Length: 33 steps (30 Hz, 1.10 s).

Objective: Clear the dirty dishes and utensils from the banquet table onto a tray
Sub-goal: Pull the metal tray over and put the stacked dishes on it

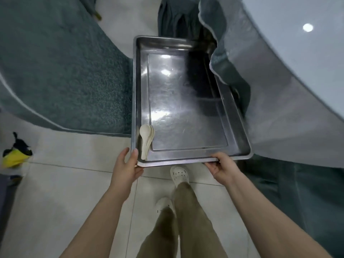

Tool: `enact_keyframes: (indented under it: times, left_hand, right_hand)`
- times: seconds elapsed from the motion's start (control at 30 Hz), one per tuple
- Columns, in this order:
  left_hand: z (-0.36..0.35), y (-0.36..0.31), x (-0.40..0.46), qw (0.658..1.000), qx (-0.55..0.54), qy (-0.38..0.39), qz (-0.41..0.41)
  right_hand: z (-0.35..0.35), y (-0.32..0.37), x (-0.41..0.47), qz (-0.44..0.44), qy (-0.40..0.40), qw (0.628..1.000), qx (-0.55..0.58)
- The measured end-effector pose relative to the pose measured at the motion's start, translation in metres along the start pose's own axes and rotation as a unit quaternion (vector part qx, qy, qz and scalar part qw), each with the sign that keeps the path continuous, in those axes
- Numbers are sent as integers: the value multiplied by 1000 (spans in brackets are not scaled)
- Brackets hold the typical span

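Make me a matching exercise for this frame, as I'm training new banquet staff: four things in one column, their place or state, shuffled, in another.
Things:
1. spoons
2. left hand
3. right hand
4. tablecloth

Places or states:
A. draped over the tray's far right corner
B. stacked in the tray's near left corner
C. grip on the near rim, right side
D. at the near left corner of the tray

Pairs: 1-B, 2-D, 3-C, 4-A

The metal tray's (186, 157) far right corner is hidden under a hanging fold of the tablecloth (229, 67). The stacked white spoons (146, 140) overlap, so their number cannot be told. A blurred yellow-and-black object (15, 153) by the left edge cannot be identified.
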State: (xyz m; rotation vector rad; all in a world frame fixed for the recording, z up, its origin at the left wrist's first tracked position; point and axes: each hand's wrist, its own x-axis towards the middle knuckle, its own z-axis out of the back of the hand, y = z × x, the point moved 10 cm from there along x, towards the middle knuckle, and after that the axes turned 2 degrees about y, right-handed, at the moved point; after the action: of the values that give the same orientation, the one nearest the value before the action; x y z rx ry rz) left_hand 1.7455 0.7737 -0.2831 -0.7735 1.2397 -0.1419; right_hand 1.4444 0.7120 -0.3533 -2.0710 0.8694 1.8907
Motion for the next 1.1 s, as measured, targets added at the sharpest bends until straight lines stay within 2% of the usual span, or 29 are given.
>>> enact_keyframes:
  times: [0.17,0.33,0.63,0.87,1.1]
  left_hand:
    - [8,-17,-50,997,54,15,-50]
    - [26,-48,-111,990,20,4,-142]
    - [65,-138,-208,955,-28,-22,-295]
    - [50,-169,-240,937,-74,-12,-342]
    - [-31,-186,-228,941,-77,88,-319]
  right_hand:
    - [8,-9,-58,19,37,999,-3]
    - [-8,-1,-118,34,101,994,-8]
    - [-62,28,-228,96,203,974,-18]
    - [-81,81,-281,167,237,956,-50]
    - [-41,147,-272,182,212,959,-54]
